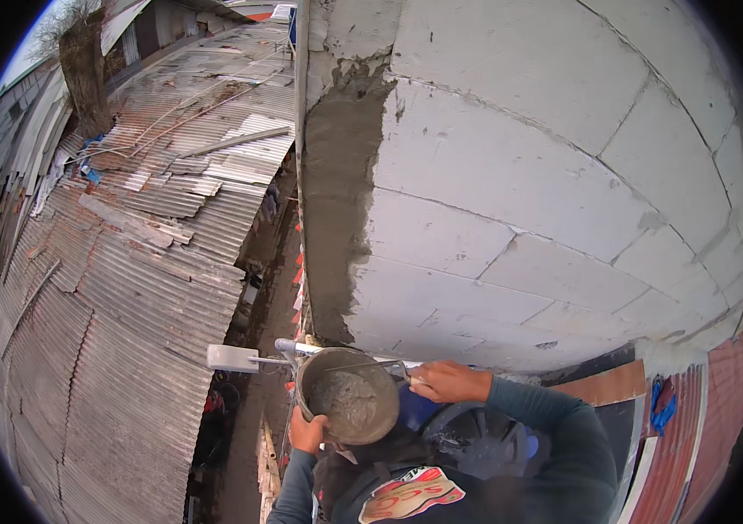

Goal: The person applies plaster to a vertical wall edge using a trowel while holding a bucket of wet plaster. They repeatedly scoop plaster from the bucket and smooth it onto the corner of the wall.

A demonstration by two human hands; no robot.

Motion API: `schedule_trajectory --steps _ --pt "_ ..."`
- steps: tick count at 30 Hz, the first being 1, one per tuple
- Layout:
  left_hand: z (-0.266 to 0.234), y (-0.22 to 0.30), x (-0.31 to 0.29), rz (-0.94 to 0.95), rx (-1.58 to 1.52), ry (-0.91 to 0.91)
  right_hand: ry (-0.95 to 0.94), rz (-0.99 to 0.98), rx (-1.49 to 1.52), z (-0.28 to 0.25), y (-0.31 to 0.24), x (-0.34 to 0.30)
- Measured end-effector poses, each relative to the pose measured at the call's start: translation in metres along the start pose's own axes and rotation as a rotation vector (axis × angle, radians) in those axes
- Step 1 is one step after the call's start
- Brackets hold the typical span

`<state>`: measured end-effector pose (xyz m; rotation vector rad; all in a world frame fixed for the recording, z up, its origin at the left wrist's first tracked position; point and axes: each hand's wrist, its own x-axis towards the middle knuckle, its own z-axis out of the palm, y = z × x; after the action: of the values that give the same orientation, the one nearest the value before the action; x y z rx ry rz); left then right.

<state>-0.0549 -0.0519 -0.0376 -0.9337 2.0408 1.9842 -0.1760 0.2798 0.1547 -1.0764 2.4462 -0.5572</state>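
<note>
A round bucket (307,384) with grey wet mortar (345,402) in it is tilted toward me, low in the middle of the head view. My left hand (307,430) grips its near left rim, thumb over the edge. From the right, my right hand (452,382) is closed round the handle of a trowel (362,365), whose metal part reaches over the bucket's mouth. The trowel's blade is hard to make out against the bucket and mortar. Beyond them rises a wall of pale blocks (494,201), with a strip of damp grey mortar (336,175) down its left edge.
Left of the wall lies a rusty corrugated roof (127,332), with a narrow passage (258,349) far below between them. A white fixture (231,358) juts out beside the bucket. A dark round lid or tub (476,437) sits under my right arm. Red corrugated sheets (681,437) stand at right.
</note>
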Motion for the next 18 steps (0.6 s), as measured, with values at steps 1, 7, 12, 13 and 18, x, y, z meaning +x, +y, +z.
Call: schedule_trajectory --steps 1,7,12,13,18 --pt "0.001 -0.003 -0.001 0.005 -0.004 0.01 -0.035 0.044 -0.009 -0.005 -0.001 0.007" --pt "0.005 0.015 -0.013 0.012 0.152 0.016 -0.131 0.046 -0.32 0.032 0.022 0.076" --pt "0.005 0.022 -0.022 0.055 0.265 -0.032 -0.036 -0.21 -0.373 0.121 -0.006 0.072" --pt "0.004 0.018 -0.023 0.058 0.266 -0.028 -0.106 -0.18 -0.34 0.107 -0.02 0.065" --pt "0.0 0.011 -0.04 0.084 0.281 0.014 -0.207 -0.02 -0.222 0.043 -0.026 0.059"
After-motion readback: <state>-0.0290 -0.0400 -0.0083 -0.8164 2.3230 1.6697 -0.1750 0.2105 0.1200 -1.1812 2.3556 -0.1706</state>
